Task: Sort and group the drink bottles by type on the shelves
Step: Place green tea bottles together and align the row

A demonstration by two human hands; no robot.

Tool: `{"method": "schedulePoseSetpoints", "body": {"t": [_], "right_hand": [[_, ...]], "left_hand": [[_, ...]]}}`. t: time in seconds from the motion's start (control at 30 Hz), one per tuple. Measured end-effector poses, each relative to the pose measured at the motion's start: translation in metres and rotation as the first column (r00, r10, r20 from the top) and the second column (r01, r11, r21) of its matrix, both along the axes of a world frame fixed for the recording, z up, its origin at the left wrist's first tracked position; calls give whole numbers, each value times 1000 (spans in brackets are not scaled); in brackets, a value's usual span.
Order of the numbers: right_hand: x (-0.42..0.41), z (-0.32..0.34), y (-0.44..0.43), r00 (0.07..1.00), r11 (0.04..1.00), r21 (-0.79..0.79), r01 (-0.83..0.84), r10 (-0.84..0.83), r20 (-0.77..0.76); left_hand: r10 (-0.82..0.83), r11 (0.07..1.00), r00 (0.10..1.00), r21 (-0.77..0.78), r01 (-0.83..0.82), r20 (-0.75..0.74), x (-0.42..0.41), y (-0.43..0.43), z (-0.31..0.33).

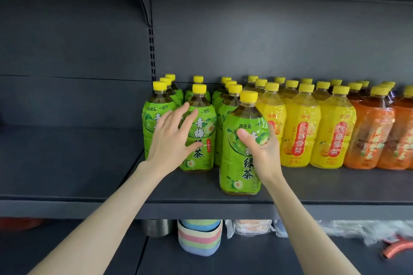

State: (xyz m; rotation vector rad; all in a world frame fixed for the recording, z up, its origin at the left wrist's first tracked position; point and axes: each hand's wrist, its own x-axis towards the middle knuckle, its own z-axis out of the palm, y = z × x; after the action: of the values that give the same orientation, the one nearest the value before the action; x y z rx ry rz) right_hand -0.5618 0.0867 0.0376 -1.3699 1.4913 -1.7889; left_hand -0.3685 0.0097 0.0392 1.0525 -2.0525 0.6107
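A green-labelled tea bottle point(240, 163) with a yellow cap stands near the front of the dark shelf point(324, 187), and my right hand point(261, 145) grips its right side. Behind it stand several more green tea bottles point(201, 136) in rows. My left hand point(172, 138) is spread flat, fingers apart, against the fronts of the two left green bottles. To the right are several yellow pear-drink bottles point(299, 131), then orange-labelled tea bottles point(371, 136), all with yellow caps.
The shelf's left section point(67, 158) past the upright slotted post point(152, 56) holds nothing. Below the shelf sit a metal pot point(157, 227), a stack of pastel bowls point(199, 236), wrapped packets point(252, 226) and an orange hose piece point(397, 249).
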Motion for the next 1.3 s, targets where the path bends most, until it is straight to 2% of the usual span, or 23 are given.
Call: {"method": "schedulePoseSetpoints", "body": {"t": [0.1, 0.27, 0.4, 0.47, 0.53, 0.6, 0.63, 0.7, 0.8, 0.9, 1.03, 1.17, 1.3], "right_hand": [[2, 1, -1, 1000, 1000, -6, -1, 1, -6], [0, 1, 1, 1000, 999, -51, -15, 15, -3], [2, 2, 1, 999, 998, -49, 46, -47, -27], [3, -3, 2, 994, 994, -66, 85, -89, -67], [6, -15, 6, 989, 996, -39, 85, -89, -120], [9, -29, 11, 992, 1000, 4, 30, -30, -123], [11, -35, 11, 992, 1000, 16, 5, -3, -124], [16, -40, 8, 988, 999, 28, -34, 37, -147], [34, -44, -1, 988, 995, 40, -94, 98, -117], [55, -46, -8, 981, 990, 40, -133, 137, -135], [60, -46, -16, 948, 977, 65, -204, 214, -235], [48, -51, -20, 889, 969, 170, -180, 234, -393], [44, -51, -28, 864, 988, 132, -76, 132, -486]], "left_hand": [[54, 997, 997, -64, -50, 56, -2, -13, 3], [140, 988, 981, -82, -129, 138, -5, -29, 5], [207, 978, 953, -85, -193, 220, -6, -33, 7], [197, 978, 958, -105, -178, 208, -2, -33, 5], [99, 992, 987, -96, -88, 128, 3, -27, 0], [-85, 996, 995, -28, 84, -51, 7, -16, -7], [-182, 982, 966, 21, 189, -186, 9, -8, -8], [-309, 916, 850, 105, 386, -426, 10, 8, -6], [-388, 828, 734, 138, 543, -557, 12, 23, 2], [-425, 799, 723, 151, 583, -544, 16, 26, 7], [-420, 826, 778, 157, 541, -467, 27, 17, 5], [-361, 869, 847, 188, 458, -391, 36, 3, 7], [-279, 933, 936, 169, 317, -213, 34, -6, 3]]}}
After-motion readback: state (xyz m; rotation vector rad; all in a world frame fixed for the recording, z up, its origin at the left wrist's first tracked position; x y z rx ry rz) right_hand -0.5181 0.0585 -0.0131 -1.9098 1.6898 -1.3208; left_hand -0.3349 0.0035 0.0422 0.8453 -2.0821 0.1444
